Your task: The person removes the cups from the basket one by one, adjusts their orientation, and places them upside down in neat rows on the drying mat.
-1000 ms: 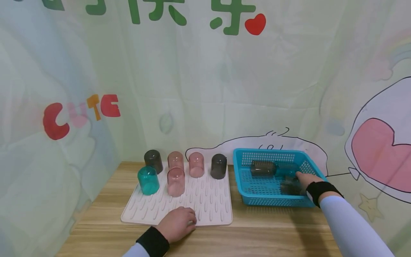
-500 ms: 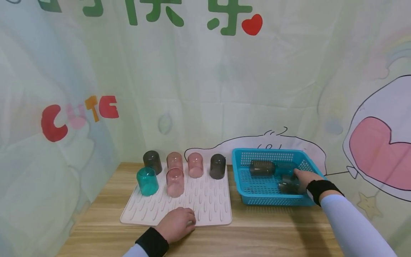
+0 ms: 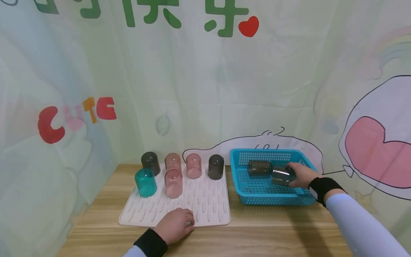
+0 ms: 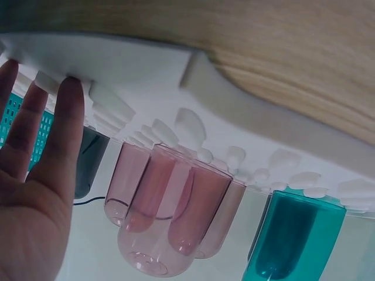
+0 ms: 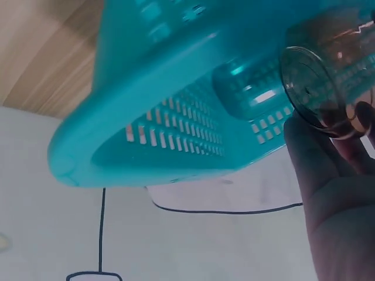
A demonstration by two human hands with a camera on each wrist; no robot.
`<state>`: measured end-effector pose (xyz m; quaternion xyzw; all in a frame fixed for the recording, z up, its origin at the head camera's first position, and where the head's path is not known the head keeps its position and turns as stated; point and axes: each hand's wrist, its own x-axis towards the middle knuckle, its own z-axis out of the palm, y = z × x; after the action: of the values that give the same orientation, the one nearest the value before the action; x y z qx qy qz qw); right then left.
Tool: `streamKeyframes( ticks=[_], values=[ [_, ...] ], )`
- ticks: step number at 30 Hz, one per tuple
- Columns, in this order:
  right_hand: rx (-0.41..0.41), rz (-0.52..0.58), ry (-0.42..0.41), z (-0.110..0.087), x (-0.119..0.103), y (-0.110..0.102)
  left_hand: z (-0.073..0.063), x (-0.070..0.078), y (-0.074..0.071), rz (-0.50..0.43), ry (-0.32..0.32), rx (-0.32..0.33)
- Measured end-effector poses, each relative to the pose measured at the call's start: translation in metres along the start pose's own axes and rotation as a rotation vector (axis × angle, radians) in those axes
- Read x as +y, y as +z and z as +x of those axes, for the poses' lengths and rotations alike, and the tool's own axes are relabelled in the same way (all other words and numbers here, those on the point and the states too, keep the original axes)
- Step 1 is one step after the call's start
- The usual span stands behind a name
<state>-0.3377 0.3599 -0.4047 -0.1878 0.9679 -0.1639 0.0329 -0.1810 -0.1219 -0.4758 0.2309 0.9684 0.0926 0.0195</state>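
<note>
My right hand (image 3: 302,175) grips a dark smoky glass (image 3: 282,176) tilted on its side within the blue plastic basket (image 3: 273,200). The right wrist view shows fingers and thumb around the glass (image 5: 319,82). Left of it in the basket lies another dark glass (image 3: 259,167). A teal glass (image 5: 252,88) also lies inside, mostly hidden in the head view. My left hand (image 3: 176,225) rests on the front edge of the white ridged mat (image 3: 205,203), holding nothing. In the left wrist view its fingers (image 4: 63,123) touch the mat loosely extended.
Several glasses stand upside down on the mat: a teal one (image 3: 146,182), pink ones such as the front one (image 3: 173,184), and dark ones at back left (image 3: 150,163) and right (image 3: 216,167). Mat and basket sit on a wooden table (image 3: 257,232) before a printed curtain (image 3: 205,82).
My right hand has lifted the dark glass slightly and drawn it up and left in the basket, covering most of the teal glass. The left hand stays put. The head view has shifted slightly.
</note>
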Motion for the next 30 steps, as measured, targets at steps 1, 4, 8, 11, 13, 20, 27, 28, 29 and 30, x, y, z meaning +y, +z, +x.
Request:
streamKeyframes(
  ticks=[1, 4, 8, 11, 13, 20, 27, 28, 29, 30],
  values=[
    [0.000, 0.013, -0.012, -0.001, -0.001, -0.001, 0.000, 0.000, 0.000, 0.000, 0.000, 0.000],
    [0.006, 0.042, -0.023, -0.003, -0.003, -0.004, 0.000, 0.000, 0.000, 0.003, -0.001, -0.002],
    [0.025, 0.063, -0.029, -0.006, -0.006, -0.006, 0.000, 0.000, 0.001, 0.005, -0.002, -0.004],
    [0.042, 0.079, -0.047, -0.010, -0.012, -0.009, 0.001, 0.000, 0.001, 0.003, -0.001, -0.001],
    [0.044, 0.095, -0.068, -0.014, -0.019, -0.011, 0.002, -0.001, 0.001, -0.001, -0.003, -0.003],
    [0.052, 0.130, -0.111, -0.022, -0.043, -0.013, 0.003, -0.002, 0.001, -0.011, -0.008, -0.009],
    [0.059, 0.167, -0.151, -0.022, -0.058, -0.010, 0.002, -0.002, 0.001, -0.011, 0.001, -0.001],
    [0.056, 0.178, -0.151, -0.022, -0.061, -0.010, 0.002, -0.002, 0.001, -0.013, 0.002, 0.000],
    [0.052, 0.187, -0.151, -0.022, -0.063, -0.009, 0.002, -0.002, 0.001, -0.014, 0.004, 0.002],
    [0.048, 0.196, -0.151, -0.022, -0.066, -0.009, 0.002, -0.002, 0.002, -0.015, 0.006, 0.003]
  ],
)
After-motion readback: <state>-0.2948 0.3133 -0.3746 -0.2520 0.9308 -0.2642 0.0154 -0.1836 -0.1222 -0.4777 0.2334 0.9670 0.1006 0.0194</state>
